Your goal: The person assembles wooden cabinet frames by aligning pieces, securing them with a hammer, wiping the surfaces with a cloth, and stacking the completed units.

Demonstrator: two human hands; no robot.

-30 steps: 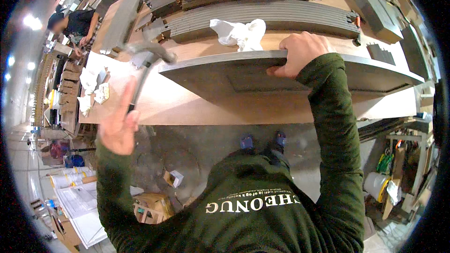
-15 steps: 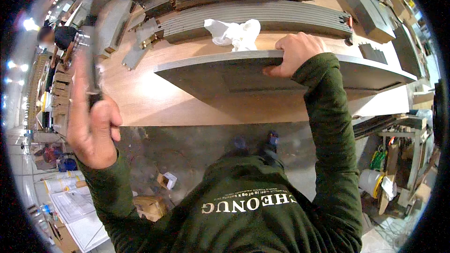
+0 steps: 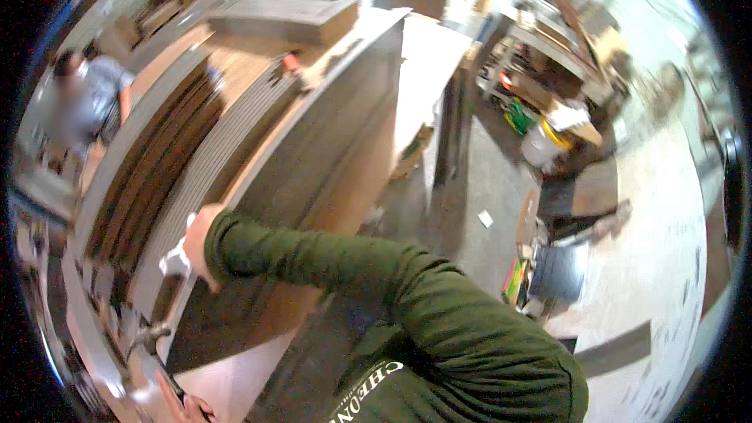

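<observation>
Gripping the top edge of a long grey panel (image 3: 329, 145), the person's right hand (image 3: 202, 243) steadies it on edge on the wooden table (image 3: 243, 372), beside a row of grey strips (image 3: 227, 133). The left hand (image 3: 197, 409) clasps a hammer (image 3: 147, 337) near the panel's closer end; a white cloth (image 3: 175, 262) shows just past the right hand.

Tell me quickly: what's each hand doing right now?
Left hand: closed, holding a hammer.
Right hand: closed, gripping a large panel by its edge.
</observation>
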